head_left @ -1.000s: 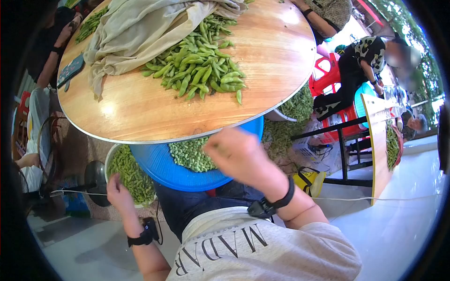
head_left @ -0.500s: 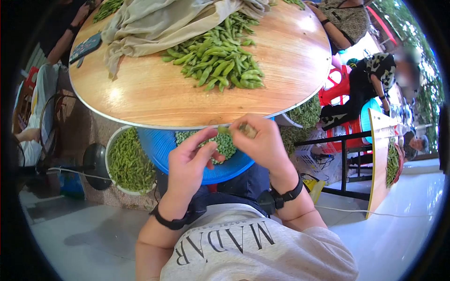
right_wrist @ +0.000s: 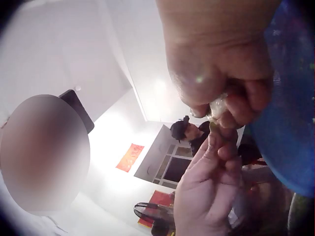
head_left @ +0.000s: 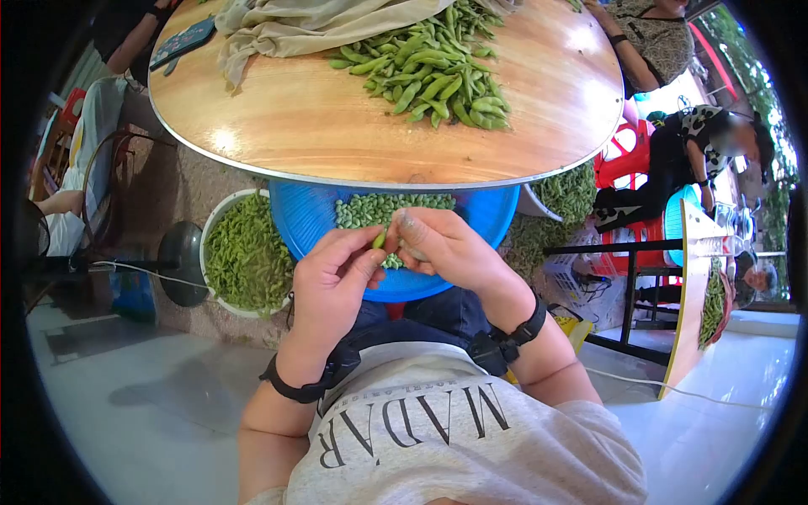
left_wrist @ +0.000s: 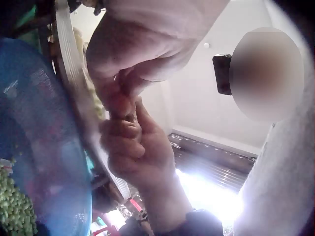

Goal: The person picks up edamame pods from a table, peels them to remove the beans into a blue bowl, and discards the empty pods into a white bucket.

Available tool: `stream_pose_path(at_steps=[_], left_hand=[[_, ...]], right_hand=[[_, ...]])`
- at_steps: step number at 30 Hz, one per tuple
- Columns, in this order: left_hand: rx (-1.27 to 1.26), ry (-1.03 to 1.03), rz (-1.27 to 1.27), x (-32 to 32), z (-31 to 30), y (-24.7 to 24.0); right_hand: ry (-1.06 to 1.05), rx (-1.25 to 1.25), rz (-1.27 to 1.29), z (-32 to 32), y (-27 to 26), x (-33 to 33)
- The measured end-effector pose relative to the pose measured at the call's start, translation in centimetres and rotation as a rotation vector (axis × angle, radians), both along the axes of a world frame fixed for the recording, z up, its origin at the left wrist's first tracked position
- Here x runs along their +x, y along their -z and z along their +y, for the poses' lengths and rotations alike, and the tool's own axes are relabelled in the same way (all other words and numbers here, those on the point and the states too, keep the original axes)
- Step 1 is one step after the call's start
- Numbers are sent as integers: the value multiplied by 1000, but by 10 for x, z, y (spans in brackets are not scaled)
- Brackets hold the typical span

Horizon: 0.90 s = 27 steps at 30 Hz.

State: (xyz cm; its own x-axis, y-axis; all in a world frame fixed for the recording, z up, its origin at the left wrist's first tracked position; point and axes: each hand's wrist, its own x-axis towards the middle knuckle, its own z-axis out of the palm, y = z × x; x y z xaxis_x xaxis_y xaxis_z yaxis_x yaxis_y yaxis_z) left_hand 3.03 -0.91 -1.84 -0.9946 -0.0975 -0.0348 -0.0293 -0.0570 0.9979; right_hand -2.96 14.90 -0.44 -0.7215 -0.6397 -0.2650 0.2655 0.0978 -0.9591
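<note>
Over the blue basin (head_left: 290, 220), my left hand (head_left: 326, 273) pinches a green bean pod (head_left: 380, 240) between thumb and fingers. My right hand (head_left: 446, 242) meets it at the pod's other end, fingers curled in and the tip pinched. The right wrist view shows a whitish, clear wrap (right_wrist: 218, 105) at the right fingers and a bit of green between both sets of fingertips. Shelled green beans (head_left: 400, 202) cover part of the basin floor, partly hidden by the hands. Left of the basin, a white tub (head_left: 209, 282) is full of green pods (head_left: 248, 257).
The round wooden table (head_left: 295, 126) overhangs the basin's far side, bearing a heap of pods (head_left: 433, 76), a beige cloth (head_left: 286, 42) and a phone (head_left: 183, 42). Another tub of greens (head_left: 566, 195) stands right. Other people sit around; a cable (head_left: 640, 379) crosses the floor.
My left hand has come from beside the white tub to the middle and now holds a pod against the right hand's fingers. The table has shifted up in the head view.
</note>
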Motion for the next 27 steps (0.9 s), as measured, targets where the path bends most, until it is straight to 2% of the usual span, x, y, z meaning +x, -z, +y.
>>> stream_pose_path(at_steps=[5, 8, 11, 15, 18, 22, 27], left_hand=[[-182, -12, 26, 5, -5, -2], [-419, -31, 231, 4, -9, 3], [-370, -33, 174, 6, -7, 0], [-379, -49, 192, 4, -5, 2], [-255, -79, 124, 4, 0, 6], [234, -35, -182, 1, -3, 12], [65, -41, -142, 3, 4, 11]], right_hand=[[-63, 15, -58, -11, -2, 4], [-65, 12, -49, -14, 0, 3], [-19, 44, 76, -18, 3, 5], [17, 68, 70, -20, 7, 4], [82, 55, 103, -22, 10, 7], [73, 128, 177, -19, 16, 6], [39, 74, 104, -13, 13, 3]])
